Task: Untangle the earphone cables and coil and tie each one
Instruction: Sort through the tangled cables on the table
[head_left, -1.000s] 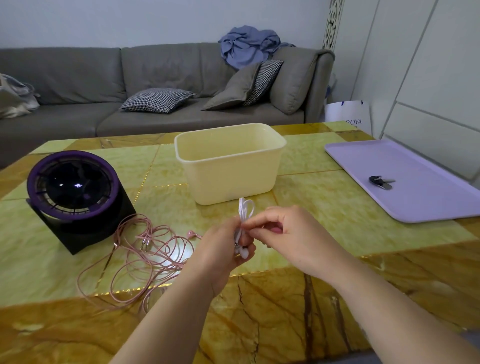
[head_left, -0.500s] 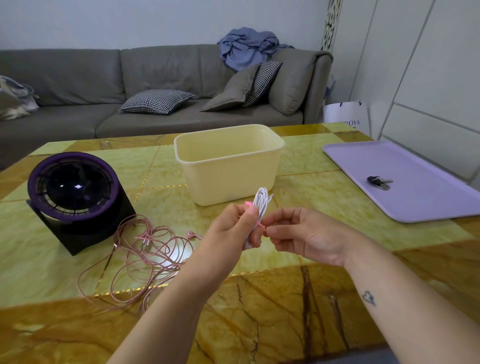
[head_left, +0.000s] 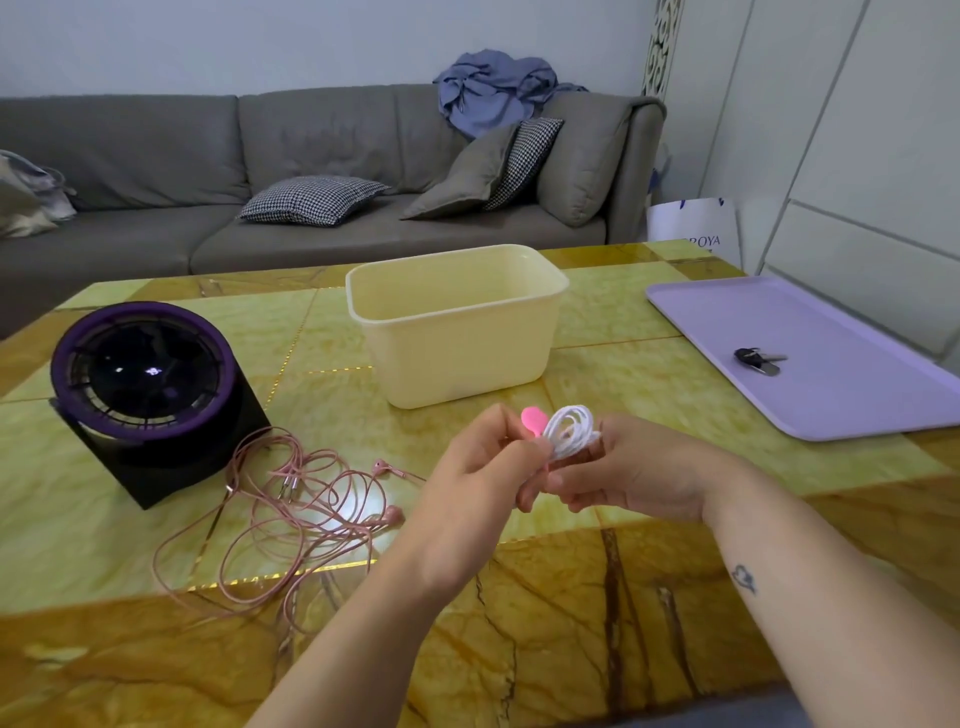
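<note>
Both hands on the white earphone cable (head_left: 571, 428). Left hand (head_left: 478, 467) pinches the bundle at its waist along with a pink tie (head_left: 532, 420). Right hand (head_left: 639, 473) holds it from below, fingers curled round the strands. The coil is in the air between my hands, above the table (head_left: 571, 623) and just in front of the cream bin (head_left: 467, 358), touching neither.

Status, my read:
- White cable: untangled and coiled. The tie is at the bundle, but I can't tell whether it's fastened.
- Pink earphone cable (head_left: 291, 499): not started. It lies in loose overlapping loops on the table to my left, buds and plug in the heap, not coiled or tied.
- Roughly half done.

Surface: glossy yellow-green and amber marble-look top.
- Purple-rimmed fan (head_left: 145, 374) on a black base, far left, just beside the pink heap.
- Lilac tray (head_left: 831, 405) on the right with keys (head_left: 758, 358) on it, well apart from my hands.

Room: grey sofa (head_left: 156, 156) behind the table with checked and grey cushions, and a blue cloth (head_left: 493, 88) bunched on its back. A white paper bag (head_left: 696, 228) sits by the right wall.
</note>
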